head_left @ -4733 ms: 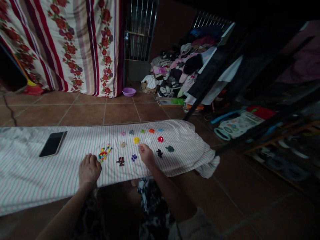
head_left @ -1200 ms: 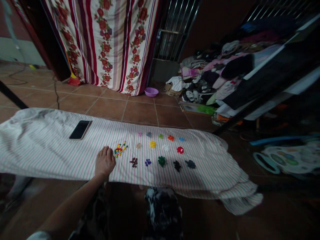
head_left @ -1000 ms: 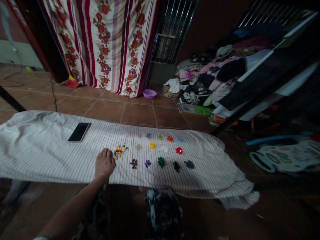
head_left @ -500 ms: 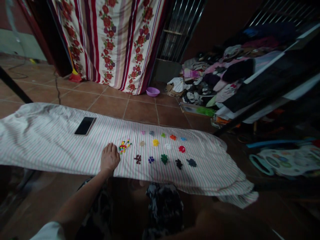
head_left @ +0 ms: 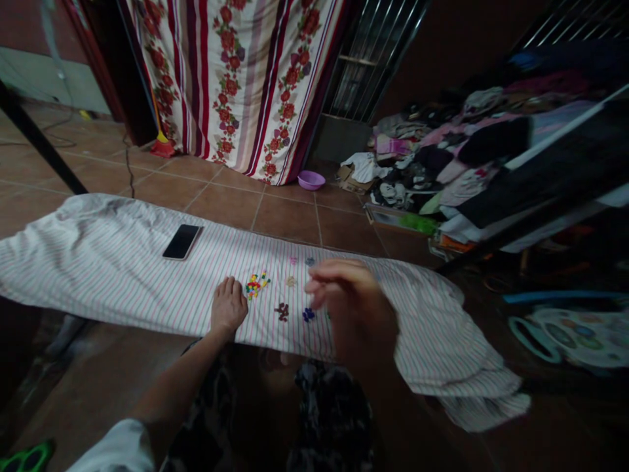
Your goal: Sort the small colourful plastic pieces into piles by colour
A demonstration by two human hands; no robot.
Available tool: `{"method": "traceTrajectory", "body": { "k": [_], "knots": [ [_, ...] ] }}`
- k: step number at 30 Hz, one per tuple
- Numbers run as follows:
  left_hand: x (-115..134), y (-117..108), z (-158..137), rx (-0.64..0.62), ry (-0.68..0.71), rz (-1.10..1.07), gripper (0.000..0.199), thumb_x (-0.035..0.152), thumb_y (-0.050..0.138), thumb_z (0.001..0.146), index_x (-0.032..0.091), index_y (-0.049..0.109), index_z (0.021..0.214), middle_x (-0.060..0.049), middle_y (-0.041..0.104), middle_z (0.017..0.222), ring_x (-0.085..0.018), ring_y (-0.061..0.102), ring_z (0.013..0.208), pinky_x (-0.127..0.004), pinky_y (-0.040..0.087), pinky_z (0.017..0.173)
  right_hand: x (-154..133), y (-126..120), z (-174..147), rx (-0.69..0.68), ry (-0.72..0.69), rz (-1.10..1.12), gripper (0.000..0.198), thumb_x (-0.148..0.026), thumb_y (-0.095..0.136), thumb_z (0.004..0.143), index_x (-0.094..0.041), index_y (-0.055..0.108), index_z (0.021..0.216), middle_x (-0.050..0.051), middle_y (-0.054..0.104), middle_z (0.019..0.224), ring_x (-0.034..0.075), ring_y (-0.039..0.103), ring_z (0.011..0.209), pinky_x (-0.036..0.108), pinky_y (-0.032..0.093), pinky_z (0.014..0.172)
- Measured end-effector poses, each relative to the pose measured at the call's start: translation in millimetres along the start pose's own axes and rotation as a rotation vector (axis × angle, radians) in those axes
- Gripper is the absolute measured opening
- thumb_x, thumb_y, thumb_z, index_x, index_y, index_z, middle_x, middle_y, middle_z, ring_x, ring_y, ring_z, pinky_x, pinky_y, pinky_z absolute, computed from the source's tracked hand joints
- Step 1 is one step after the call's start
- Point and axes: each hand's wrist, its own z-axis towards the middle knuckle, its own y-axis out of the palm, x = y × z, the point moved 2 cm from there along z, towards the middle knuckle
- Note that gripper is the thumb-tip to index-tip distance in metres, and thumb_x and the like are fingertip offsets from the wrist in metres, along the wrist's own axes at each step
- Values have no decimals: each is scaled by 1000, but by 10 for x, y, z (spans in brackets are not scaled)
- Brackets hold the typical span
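Observation:
My left hand (head_left: 229, 306) lies palm down on the striped cloth (head_left: 132, 275), fingers flat and holding nothing. Beside its fingertips is a mixed pile of small pieces (head_left: 256, 286) in red, yellow, green and white. My right hand (head_left: 351, 298) hangs over the middle of the cloth, blurred, its fingers loosely bent and apart with nothing visible in them. It hides several sorted clusters. Still showing are small groups of brown pieces (head_left: 282, 311), dark blue pieces (head_left: 308, 314), beige pieces (head_left: 291, 281), pink pieces (head_left: 293, 260) and grey pieces (head_left: 310, 261).
A phone (head_left: 182, 242) lies on the cloth to the left. Beyond are a purple basin (head_left: 311, 179), a floral curtain (head_left: 250, 85), a red and yellow broom (head_left: 162, 145) and a heap of clothes (head_left: 432, 147). Dark poles stand at both ends of the cloth.
My right hand has come into view from the lower right, over the sorted clusters. My left hand stays by the mixed pile. The whole view has shifted slightly.

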Motion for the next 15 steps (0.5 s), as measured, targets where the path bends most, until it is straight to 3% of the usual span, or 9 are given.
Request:
{"method": "traceTrajectory", "body": {
  "k": [3, 8, 11, 15],
  "knots": [
    [9, -17, 1, -5, -2, 7, 33, 20, 43, 89, 8, 61, 114, -22, 59, 130, -34, 49, 129, -48, 39, 107, 508, 416, 140, -122, 95, -46, 24, -15, 47, 91, -22, 66, 104, 4, 70, 99, 16, 66, 90, 30, 54, 80],
    [19, -31, 11, -21, 0, 22, 34, 20, 42, 89, 7, 61, 114, -22, 59, 131, -35, 49, 129, -48, 39, 107, 1400, 1001, -14, -472, 282, -276, 28, -10, 51, 87, -20, 71, 102, 6, 73, 105, 18, 66, 95, 30, 48, 89],
    [19, -25, 12, -24, 4, 28, 34, 21, 42, 89, 7, 60, 115, -22, 58, 132, -35, 48, 129, -48, 39, 107, 1723, 1209, -124, -597, 372, -393, 28, -10, 50, 90, -21, 72, 104, 6, 74, 108, 19, 65, 104, 28, 44, 94],
    [18, -17, 11, -16, 3, 27, 34, 21, 43, 88, 11, 60, 116, -20, 60, 130, -33, 49, 129, -49, 38, 106, 1940, 1384, -170, -653, 426, -470, 32, -12, 47, 93, -22, 71, 112, 6, 72, 117, 18, 63, 111, 26, 42, 95]
  ]
}}
